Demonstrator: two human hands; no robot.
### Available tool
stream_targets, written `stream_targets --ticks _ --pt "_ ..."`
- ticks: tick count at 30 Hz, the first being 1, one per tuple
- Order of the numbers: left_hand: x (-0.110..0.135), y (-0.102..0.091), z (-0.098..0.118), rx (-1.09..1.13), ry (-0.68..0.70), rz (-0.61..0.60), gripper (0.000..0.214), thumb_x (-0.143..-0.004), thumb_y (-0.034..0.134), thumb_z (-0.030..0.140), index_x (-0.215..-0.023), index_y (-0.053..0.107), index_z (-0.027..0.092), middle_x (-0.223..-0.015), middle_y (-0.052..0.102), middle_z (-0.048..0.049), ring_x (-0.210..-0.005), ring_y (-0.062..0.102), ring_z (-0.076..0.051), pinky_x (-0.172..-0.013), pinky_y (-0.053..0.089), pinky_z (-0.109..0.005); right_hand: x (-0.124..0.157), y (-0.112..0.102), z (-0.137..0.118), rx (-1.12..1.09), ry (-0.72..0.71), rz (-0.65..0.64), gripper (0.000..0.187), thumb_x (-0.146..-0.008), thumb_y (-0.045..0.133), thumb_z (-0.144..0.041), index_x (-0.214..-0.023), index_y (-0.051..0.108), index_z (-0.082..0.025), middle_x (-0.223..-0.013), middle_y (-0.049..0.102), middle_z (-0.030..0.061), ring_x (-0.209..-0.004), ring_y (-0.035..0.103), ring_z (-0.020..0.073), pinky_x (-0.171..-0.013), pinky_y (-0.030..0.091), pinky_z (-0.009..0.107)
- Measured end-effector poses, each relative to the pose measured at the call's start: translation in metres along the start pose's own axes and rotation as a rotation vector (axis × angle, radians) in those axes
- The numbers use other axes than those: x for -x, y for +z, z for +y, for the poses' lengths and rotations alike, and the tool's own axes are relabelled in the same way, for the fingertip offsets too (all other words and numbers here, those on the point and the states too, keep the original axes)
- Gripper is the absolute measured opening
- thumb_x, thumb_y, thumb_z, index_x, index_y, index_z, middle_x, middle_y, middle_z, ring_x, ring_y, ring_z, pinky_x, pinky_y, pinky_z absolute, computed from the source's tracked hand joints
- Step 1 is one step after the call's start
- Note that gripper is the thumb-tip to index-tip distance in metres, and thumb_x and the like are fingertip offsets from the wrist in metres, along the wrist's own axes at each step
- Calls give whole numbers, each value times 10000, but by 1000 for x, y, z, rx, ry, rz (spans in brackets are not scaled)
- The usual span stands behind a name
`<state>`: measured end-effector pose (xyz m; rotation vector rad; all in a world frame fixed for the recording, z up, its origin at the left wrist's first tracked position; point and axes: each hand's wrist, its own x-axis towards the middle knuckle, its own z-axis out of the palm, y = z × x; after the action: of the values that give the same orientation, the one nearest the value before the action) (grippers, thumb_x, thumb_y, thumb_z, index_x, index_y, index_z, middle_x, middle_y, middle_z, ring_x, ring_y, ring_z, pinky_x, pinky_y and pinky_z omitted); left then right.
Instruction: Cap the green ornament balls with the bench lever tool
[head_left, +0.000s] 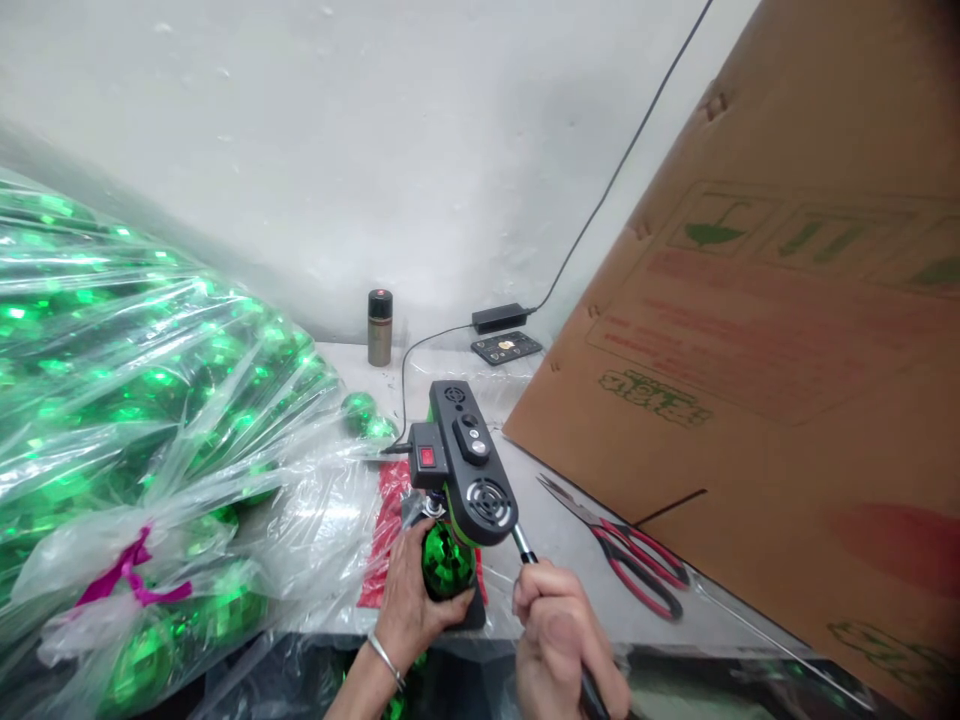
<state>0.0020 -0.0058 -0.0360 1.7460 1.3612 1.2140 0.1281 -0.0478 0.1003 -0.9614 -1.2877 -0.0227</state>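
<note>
My left hand [416,590] is wrapped round a shiny green mirror-faceted ball [448,560], holding it under the front end of a black bench machine [471,465]. The machine has round vents and a red switch [427,456] on its side. A metal lever with a black grip [592,690] sticks out at its right, and my right hand [566,630] is closed around it. Red plastic sheet [379,555] lies under the machine. The ball's top is hidden beneath the machine head.
A clear plastic bag [150,400] full of green balls fills the left, with a pink tie [124,570]. Loose green balls [360,408], a spray can [380,328], a power adapter [499,318] and a phone [506,347] stand behind. Scissors [622,550] lie beside a large cardboard box [750,400].
</note>
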Motion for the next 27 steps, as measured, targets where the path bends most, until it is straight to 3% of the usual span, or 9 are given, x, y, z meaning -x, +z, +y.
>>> stream_targets --ticks 7,12,20,27 --pt "1 4 -2 10 -12 24 799 -666 885 286 -1416 624 191 -1322 757 -171 -1246 743 -429 -1105 605 -677 -1 4 -2 -20 -9 24 350 -1103 510 -187 -756 519 -236 -735 597 -19 -607 545 130 -697 533 307" --pt "2 10 -8 6 -8 40 843 -642 890 259 -1434 607 191 -1325 750 -172 -1231 744 -428 -1093 612 -677 0 6 -6 26 38 61 362 -1111 523 -190 -751 526 -234 -732 607 -23 -611 549 132 -799 550 332" --pt "0 10 -6 -1 10 40 828 -647 883 256 -1423 601 186 -1311 743 -172 -1211 739 -421 -1083 613 -688 -3 8 -3 -63 36 82 354 -1074 561 -182 -724 531 -224 -705 585 -7 -586 534 135 -557 392 289" --pt "-1 11 -5 0 35 55 809 -671 885 275 -1423 602 187 -1289 748 -170 -1191 747 -414 -1065 625 -675 0 8 -3 -48 71 73 372 -1088 562 -215 -717 534 -226 -691 569 -7 -575 521 123 -534 410 267"
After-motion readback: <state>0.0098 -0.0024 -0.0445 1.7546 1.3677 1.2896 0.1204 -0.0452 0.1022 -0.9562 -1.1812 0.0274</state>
